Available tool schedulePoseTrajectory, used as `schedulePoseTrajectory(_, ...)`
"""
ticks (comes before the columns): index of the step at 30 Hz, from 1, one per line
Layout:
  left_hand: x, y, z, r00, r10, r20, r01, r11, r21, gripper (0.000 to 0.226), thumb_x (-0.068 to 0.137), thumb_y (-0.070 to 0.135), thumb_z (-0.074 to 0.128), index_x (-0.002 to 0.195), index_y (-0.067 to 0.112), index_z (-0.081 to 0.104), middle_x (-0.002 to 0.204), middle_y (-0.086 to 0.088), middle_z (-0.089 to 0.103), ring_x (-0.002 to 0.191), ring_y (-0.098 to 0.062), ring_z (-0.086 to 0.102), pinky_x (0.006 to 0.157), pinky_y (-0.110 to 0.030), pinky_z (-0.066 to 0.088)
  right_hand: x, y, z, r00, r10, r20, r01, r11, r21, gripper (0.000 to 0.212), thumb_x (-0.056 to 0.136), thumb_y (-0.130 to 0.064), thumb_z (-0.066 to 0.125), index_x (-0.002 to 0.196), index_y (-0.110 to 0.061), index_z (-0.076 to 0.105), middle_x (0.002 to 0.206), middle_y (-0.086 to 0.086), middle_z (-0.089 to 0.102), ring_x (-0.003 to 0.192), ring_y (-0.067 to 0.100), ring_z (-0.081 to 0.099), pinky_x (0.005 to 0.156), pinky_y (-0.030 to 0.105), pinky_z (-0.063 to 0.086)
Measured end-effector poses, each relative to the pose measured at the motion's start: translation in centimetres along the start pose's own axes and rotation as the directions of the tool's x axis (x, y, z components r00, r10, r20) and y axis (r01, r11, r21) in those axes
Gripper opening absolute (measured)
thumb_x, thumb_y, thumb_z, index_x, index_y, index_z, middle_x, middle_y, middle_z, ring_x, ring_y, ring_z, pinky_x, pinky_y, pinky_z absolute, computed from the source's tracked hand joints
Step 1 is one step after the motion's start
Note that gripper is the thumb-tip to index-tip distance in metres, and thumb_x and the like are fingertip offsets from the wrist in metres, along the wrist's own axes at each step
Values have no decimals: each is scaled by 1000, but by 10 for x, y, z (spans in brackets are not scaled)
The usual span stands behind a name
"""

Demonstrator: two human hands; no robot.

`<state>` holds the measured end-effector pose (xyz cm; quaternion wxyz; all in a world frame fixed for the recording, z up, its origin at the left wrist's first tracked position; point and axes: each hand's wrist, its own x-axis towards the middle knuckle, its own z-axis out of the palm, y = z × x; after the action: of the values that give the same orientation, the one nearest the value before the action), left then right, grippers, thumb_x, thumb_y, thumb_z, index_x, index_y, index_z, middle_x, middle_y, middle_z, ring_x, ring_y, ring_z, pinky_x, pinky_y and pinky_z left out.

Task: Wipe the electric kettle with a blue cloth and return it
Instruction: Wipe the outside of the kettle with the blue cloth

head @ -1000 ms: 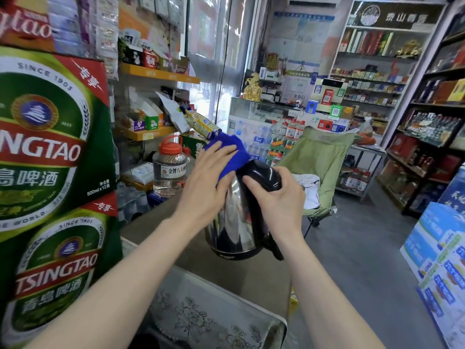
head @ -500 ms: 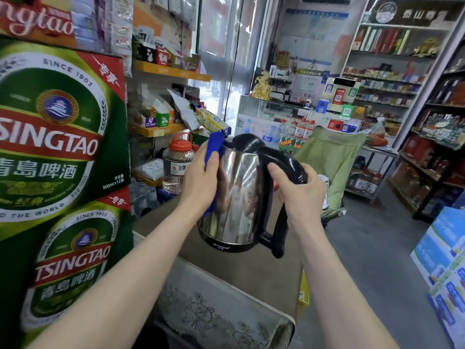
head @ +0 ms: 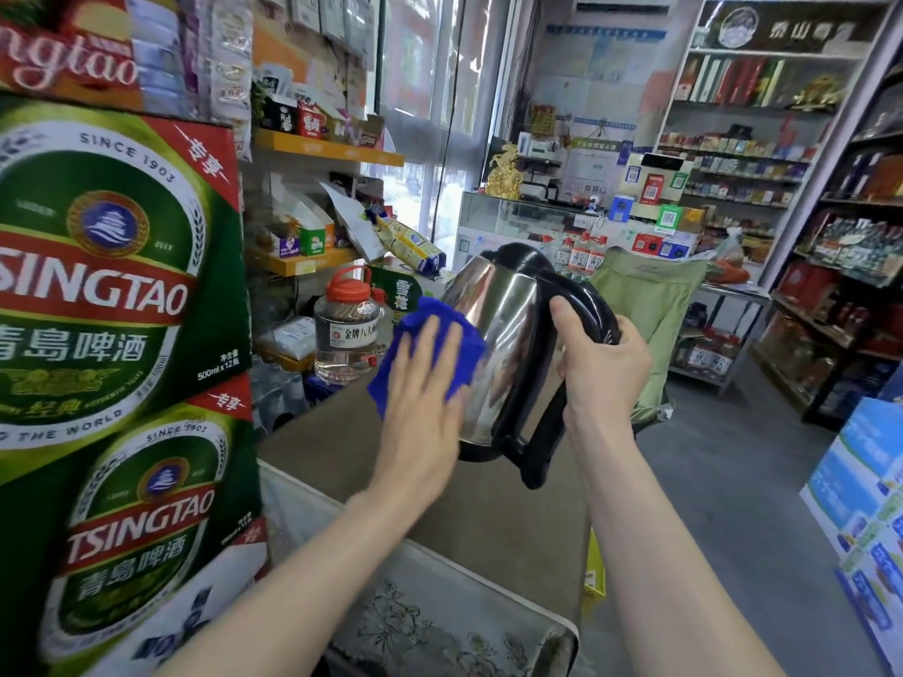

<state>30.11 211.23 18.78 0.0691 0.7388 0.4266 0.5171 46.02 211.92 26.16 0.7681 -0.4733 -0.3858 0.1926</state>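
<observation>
1. Wiping is the step in hand: the left hand (head: 420, 403) lies flat, fingers spread, pressing the blue cloth (head: 430, 349) against the steel side of the kettle (head: 503, 354).
2. The right hand (head: 601, 364) is wrapped closed round the black handle (head: 586, 310), holding the kettle tilted and lifted clear above the brown counter (head: 488, 520).
3. Keep the palm flat and the handle grip firm; turning the kettle by the handle would bring unwiped steel under the cloth.
4. Hidden: the far side of the kettle, its underside and its spout. No power base can be made out near the kettle.
5. The jar (head: 348, 329) beyond the cloth is partly covered; its label is hard to read.
</observation>
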Motion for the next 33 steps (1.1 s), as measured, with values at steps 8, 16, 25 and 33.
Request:
schedulePoseTrajectory(8,57,18,0,996,0,-94,21,975,221,54,102,34,27,154,31,14,164,6,11,152,-24,4,122,-47,5,-16,8,10,997,18,78,-18,1000,2,43,57,-55,87,77,-23,65,66,-6,66,62,19,57,65,40,49)
schedulePoseTrajectory(16,29,11,-11,959,-271,-80,257,954,-154,51,103,39,27,153,31,21,160,3,25,147,-15,22,119,-33,19,-8,-7,0,993,-85,80,85,996,8,35,66,-51,87,77,-26,65,65,-11,63,61,15,53,65,38,46)
schedulePoseTrajectory(25,98,-4,-32,866,-494,80,477,768,-427,35,102,35,28,115,20,56,110,-9,61,102,-26,57,89,-38,43,-12,-6,-2,960,-5,280,25,997,-69,34,65,-43,90,84,-24,70,76,-6,72,66,14,63,64,34,52)
schedulePoseTrajectory(33,42,-10,-28,945,-314,92,327,889,-321,45,104,36,27,145,24,40,140,7,49,128,-12,44,105,-29,33,22,-8,-23,966,164,197,-209,951,229,25,89,-14,78,75,-18,58,51,-13,44,40,4,35,41,19,31)
